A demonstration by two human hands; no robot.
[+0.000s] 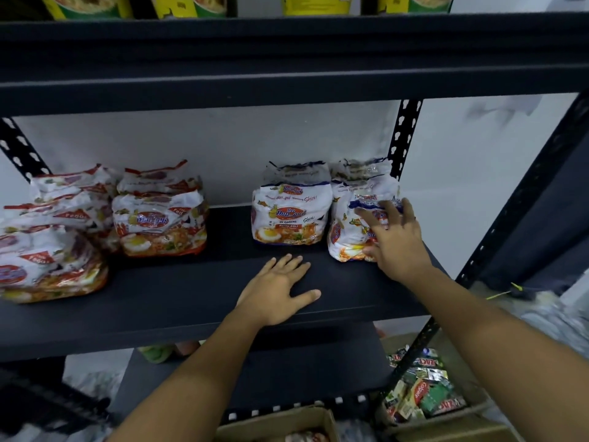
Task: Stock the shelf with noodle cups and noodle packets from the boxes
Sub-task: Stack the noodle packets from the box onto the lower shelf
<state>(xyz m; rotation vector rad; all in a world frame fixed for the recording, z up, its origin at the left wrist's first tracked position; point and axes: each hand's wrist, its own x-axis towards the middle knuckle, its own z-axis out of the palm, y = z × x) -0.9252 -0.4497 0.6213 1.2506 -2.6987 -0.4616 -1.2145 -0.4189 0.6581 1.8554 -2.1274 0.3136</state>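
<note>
So the black shelf board (191, 298) is loaded with red-trimmed noodle packets (159, 224) piled at the left and blue-trimmed noodle packets (290, 218) stood toward the right.

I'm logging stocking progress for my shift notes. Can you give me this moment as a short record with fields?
unit: black metal shelf
left side: red-trimmed noodle packets, stacked
right side: blue-trimmed noodle packets, two piles
hands: left hand flat on the bare board, holding nothing; right hand with fingers spread on the rightmost blue pile
level above: noodle cups, only their bottoms in view
floor: open cardboard box below the shelf
</note>
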